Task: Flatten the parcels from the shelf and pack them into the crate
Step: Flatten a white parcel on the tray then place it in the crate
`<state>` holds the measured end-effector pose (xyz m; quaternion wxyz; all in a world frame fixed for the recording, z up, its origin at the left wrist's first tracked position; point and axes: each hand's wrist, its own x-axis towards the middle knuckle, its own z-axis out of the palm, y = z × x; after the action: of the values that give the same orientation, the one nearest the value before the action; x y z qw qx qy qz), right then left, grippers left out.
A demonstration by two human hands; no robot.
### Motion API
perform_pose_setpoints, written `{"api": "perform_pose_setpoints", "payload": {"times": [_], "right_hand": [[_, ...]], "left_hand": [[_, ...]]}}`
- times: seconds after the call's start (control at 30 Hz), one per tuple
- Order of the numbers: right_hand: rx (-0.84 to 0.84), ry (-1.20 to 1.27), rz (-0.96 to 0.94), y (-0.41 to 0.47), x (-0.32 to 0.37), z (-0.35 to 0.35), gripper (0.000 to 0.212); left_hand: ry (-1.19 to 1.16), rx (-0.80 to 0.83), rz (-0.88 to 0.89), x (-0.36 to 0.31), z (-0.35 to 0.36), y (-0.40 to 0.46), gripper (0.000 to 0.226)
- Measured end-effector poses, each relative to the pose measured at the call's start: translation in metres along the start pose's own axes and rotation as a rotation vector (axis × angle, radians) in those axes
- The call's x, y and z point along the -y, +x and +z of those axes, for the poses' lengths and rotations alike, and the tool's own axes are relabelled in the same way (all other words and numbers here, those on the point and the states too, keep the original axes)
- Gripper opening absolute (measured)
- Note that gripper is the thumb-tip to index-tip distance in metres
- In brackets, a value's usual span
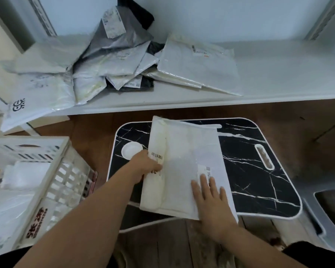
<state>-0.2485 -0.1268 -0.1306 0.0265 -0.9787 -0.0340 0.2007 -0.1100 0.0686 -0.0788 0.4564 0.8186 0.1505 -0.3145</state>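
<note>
I see a white parcel (186, 163) lying flat on the black marbled table, its left edge folded over, barcode labels showing. More grey and white parcels (112, 62) lie heaped on the far white shelf (278, 74). The white slatted crate (52, 176) stands near left, holding white parcels.

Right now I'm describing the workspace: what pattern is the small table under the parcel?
Black marble pattern with white veins and white rim, on the small table; head view.

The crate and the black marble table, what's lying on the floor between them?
Head view: only bare wooden floor shows between the crate and the marble table; the left forearm hides the nearer part.
</note>
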Motion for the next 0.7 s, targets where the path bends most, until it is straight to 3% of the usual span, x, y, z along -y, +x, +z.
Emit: {"api": "perform_pose_setpoints", "payload": {"times": [0.2, 0.27, 0.33, 0.4, 0.43, 0.53, 0.57, 0.63, 0.7], "right_hand": [[-0.588, 0.203, -0.109, -0.022, -0.004, -0.029, 0.099], [-0.671, 0.346, -0.144, -0.027, -0.004, -0.064, 0.083], [-0.682, 0.565, -0.145, -0.033, -0.001, -0.103, 0.051], [-0.604, 0.845, -0.083, -0.036, 0.006, -0.143, 0.019], [-0.518, 1.001, -0.071, -0.038, 0.010, -0.162, 0.013], [-0.215, 1.388, -0.162, -0.034, 0.022, -0.204, 0.020], [-0.115, 1.455, -0.207, -0.032, 0.029, -0.214, 0.028], [0.012, 1.479, -0.257, -0.021, 0.048, -0.227, 0.038], [0.076, 1.451, -0.292, -0.005, 0.071, -0.232, 0.052]], "left_hand": [[-0.407, 0.124, 0.037, -0.020, -0.040, -0.053, 0.026], [-0.547, 0.124, 0.093, -0.024, -0.059, -0.065, 0.036], [-0.598, 0.087, 0.166, -0.025, -0.079, -0.074, 0.042], [-0.559, -0.068, 0.241, -0.020, -0.101, -0.076, 0.044], [-0.520, -0.174, 0.276, -0.016, -0.114, -0.078, 0.058], [-0.487, -0.315, 0.338, 0.005, -0.153, -0.088, 0.123], [-0.522, -0.321, 0.359, 0.014, -0.168, -0.093, 0.134], [-0.600, -0.277, 0.379, 0.032, -0.195, -0.107, 0.131], [-0.668, -0.214, 0.376, 0.052, -0.216, -0.121, 0.110]]}}
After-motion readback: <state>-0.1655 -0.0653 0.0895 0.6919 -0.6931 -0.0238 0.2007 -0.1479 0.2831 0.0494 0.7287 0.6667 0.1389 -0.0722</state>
